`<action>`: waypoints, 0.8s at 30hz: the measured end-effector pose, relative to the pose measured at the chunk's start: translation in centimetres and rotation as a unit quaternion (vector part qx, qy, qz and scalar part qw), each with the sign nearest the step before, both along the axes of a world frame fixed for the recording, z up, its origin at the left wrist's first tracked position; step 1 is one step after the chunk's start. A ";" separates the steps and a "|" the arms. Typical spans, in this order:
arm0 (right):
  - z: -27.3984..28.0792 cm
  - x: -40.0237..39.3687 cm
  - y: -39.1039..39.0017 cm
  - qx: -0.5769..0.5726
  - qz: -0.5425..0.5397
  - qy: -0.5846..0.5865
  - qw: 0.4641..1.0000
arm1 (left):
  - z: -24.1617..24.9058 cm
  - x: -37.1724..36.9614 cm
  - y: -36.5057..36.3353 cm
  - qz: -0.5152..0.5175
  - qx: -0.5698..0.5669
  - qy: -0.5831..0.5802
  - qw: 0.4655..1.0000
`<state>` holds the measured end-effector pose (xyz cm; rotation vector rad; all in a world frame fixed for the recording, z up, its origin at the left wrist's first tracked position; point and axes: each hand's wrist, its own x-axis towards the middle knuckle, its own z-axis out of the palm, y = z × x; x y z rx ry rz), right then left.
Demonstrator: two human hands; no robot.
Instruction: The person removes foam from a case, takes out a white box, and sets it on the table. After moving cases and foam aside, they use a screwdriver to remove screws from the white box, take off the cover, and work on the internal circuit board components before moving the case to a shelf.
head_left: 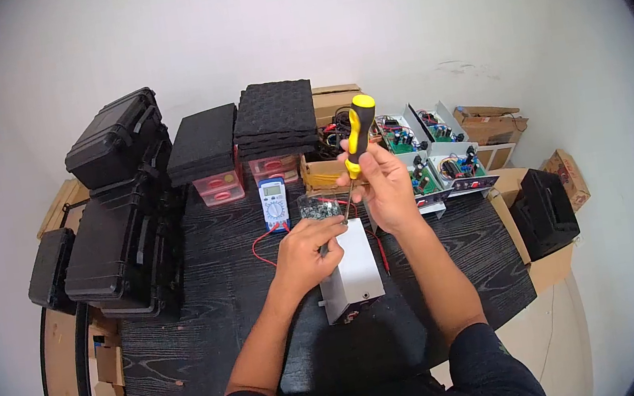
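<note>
My right hand grips a yellow and black screwdriver, held upright with its shaft pointing down. The tip meets the far end of a white metal case on the table. My left hand rests on that case, fingers curled and drawn together, the fingertips close by the screwdriver tip. Whatever small thing may be between them is hidden. Just beyond the left fingers sits a clear box of small dark parts, probably screws. A multimeter lies to the left of it.
Black hard cases are stacked at the left. Black foam sheets sit on red-fronted plastic drawers. Several opened units with green circuit boards stand right of my right hand. A red test probe lies beside the white case.
</note>
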<state>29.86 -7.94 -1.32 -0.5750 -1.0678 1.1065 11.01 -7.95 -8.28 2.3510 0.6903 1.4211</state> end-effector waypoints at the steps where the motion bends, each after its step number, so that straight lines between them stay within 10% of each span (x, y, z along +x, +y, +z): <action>1: 0.3 0.0 -0.1 -0.023 0.036 0.036 0.998 | 0.0 0.0 0.0 -0.001 0.003 0.000 1.000; 10: -2.1 0.3 1.0 0.081 -0.061 -0.086 0.991 | -0.1 -0.1 0.2 0.002 -0.009 0.016 1.000; 24: -0.8 0.7 0.6 0.011 0.058 0.033 0.998 | -0.2 -0.3 0.5 -0.026 -0.019 0.023 0.999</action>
